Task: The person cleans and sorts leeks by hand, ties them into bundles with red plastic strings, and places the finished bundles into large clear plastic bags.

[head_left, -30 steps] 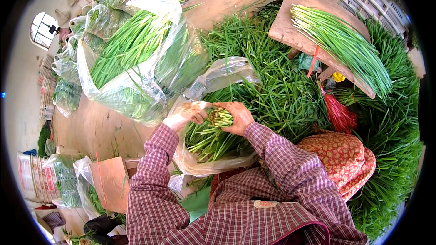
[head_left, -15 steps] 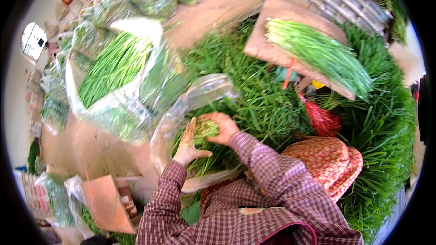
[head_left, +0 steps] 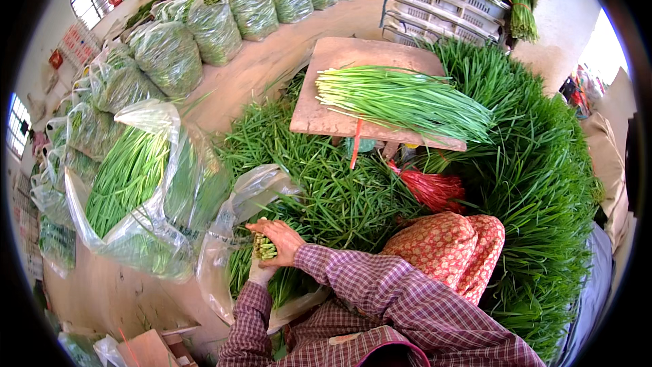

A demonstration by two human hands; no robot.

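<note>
Low in front of me, my right hand [head_left: 282, 238] curls its fingers over a bundle of garlic chives [head_left: 264, 248], whose cut stem ends face up. My left hand [head_left: 259, 272] grips the bundle from the near left side; its fingers are mostly hidden by the stems and the right hand. The bundle's leaves go down out of sight. Around and below both hands lies an open clear plastic bag [head_left: 212, 268] with green leaves in it. Further off, another bunch of chives [head_left: 407, 100] lies on a small wooden board [head_left: 380, 52].
To the left stands a large open plastic bag [head_left: 178, 197] filled with chives. Loose leaves [head_left: 326, 190] cover the ground ahead, and a tall chive heap [head_left: 530, 231] rises at right. Red ties [head_left: 435, 188] hang beneath the board. Stacked crates [head_left: 448, 3] and filled bags [head_left: 163, 54] stand behind.
My right hand has come over the bundle to meet the left, which was spread beside it and has now closed in. The view has swung, shifting the scene left and down.
</note>
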